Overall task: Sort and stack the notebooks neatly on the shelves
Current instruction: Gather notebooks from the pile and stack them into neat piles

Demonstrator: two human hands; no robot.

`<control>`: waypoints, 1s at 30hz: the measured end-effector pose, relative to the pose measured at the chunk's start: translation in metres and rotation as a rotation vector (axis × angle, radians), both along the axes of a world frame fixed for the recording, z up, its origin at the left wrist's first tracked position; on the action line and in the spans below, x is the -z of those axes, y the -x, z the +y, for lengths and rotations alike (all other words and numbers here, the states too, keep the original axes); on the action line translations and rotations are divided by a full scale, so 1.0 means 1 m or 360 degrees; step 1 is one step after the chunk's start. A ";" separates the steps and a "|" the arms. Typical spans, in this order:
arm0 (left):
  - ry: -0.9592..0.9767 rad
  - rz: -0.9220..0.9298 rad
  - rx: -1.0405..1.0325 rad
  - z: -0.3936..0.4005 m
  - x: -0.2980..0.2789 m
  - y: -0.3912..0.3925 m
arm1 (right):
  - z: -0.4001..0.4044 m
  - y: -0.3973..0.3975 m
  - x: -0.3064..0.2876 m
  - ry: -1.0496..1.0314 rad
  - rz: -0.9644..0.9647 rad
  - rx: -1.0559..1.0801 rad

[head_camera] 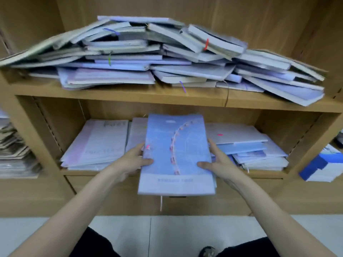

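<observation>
I hold a small stack of blue notebooks (pixel 176 154), its top cover showing a Ferris wheel, in front of the lower shelf (pixel 265 174). My left hand (pixel 132 161) grips its left edge and my right hand (pixel 217 160) grips its right edge, thumbs on the cover. A white ribbon hangs from the stack's near end. Behind it lie a flat pale pink and white pile (pixel 98 143) at the left and a looser blue and white pile (pixel 246 145) at the right. The upper shelf (pixel 130 92) carries a messy heap of notebooks (pixel 157 58).
Wooden side walls bound each shelf bay. A neighbouring bay at the left holds a pile of papers (pixel 14 153), and blue and white boxes (pixel 323 164) sit at the right. Below the shelves are a drawer front (pixel 104 184) and a pale tiled floor (pixel 185 230).
</observation>
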State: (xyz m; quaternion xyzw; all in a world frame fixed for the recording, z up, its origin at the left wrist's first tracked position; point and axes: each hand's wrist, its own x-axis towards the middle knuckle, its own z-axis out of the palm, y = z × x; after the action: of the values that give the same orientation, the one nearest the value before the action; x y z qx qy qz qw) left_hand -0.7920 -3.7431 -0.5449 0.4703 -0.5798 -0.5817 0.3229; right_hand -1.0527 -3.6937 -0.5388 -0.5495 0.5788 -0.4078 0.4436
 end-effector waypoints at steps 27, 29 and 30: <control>0.0656 -0.1405 -0.0399 -0.085 0.043 -0.135 | -0.154 -0.175 0.026 -0.0227 -0.0383 -0.0075; 0.0761 -0.1247 -0.0390 -0.075 0.037 -0.097 | -0.141 -0.131 0.021 -0.0114 -0.0343 0.0107; 0.0839 -0.1157 -0.0381 -0.070 0.035 -0.075 | -0.133 -0.107 0.020 -0.0067 -0.0313 0.0203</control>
State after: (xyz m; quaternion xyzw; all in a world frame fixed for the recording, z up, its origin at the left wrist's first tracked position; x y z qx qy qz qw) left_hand -0.7169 -3.8131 -0.5803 0.6091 -0.7251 -0.1705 0.2721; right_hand -0.9459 -3.8267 -0.5587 -0.4594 0.5747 -0.4749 0.4829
